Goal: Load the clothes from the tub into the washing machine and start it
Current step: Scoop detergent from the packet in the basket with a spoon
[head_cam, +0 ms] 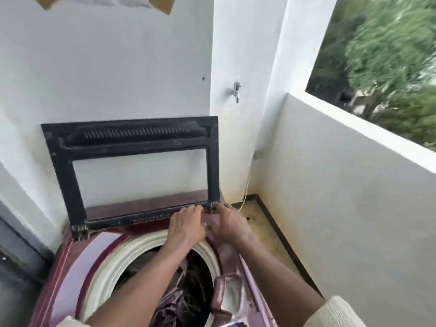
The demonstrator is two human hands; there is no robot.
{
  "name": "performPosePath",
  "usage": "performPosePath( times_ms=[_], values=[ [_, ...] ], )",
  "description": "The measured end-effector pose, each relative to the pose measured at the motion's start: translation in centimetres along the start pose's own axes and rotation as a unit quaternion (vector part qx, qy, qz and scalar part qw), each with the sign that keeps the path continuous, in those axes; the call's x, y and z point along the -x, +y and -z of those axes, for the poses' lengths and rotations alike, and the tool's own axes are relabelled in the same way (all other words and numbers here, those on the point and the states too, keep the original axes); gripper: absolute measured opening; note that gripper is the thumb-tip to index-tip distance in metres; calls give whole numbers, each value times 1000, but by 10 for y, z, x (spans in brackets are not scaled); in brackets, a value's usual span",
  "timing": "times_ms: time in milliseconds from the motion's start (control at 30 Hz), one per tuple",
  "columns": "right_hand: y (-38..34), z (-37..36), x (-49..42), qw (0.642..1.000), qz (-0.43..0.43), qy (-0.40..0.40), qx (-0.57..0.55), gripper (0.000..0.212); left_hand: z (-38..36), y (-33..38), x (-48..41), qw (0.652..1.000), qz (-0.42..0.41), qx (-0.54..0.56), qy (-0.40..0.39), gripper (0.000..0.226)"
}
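A maroon top-loading washing machine (99, 251) stands below me with its black-framed lid (141, 171) raised upright against the wall. Dark and purple clothes (186, 286) lie inside the drum, ringed by a white rim (122, 260). My left hand (186, 226) and my right hand (230, 223) are side by side at the machine's rear right corner, just below the lid's right hinge. Their fingers are bent against the top panel there. What they hold, if anything, is hidden between them. The tub is not in view.
A white wall stands behind the machine, with a metal tap (236, 92) on the pillar to its right. A low balcony wall (354, 185) runs along the right, with trees beyond it. A stained floor strip with a drain (250, 219) lies between machine and balcony wall.
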State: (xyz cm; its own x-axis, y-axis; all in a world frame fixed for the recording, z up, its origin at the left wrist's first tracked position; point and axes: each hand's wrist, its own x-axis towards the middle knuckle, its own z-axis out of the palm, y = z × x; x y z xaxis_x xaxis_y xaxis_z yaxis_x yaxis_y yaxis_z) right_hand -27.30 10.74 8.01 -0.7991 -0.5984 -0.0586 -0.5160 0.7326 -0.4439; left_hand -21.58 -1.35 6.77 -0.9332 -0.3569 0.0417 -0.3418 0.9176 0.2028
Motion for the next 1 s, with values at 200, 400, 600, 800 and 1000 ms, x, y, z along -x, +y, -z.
performPosePath(
  times_ms=[200,400,600,800,1000],
  values=[
    [90,132,50,987,-82,141,5,65,45,158,-41,987,-123,53,85,52],
    [207,257,130,955,-164,236,67,51,59,347,-30,951,-250,138,117,50],
    [336,363,200,924,-218,294,107,42,50,529,-23,920,-328,188,101,45],
    [464,465,251,914,-228,326,78,23,28,674,-30,883,-392,257,29,58],
    [528,491,247,974,-198,87,66,36,9,722,-47,910,-389,140,26,97]
  ],
)
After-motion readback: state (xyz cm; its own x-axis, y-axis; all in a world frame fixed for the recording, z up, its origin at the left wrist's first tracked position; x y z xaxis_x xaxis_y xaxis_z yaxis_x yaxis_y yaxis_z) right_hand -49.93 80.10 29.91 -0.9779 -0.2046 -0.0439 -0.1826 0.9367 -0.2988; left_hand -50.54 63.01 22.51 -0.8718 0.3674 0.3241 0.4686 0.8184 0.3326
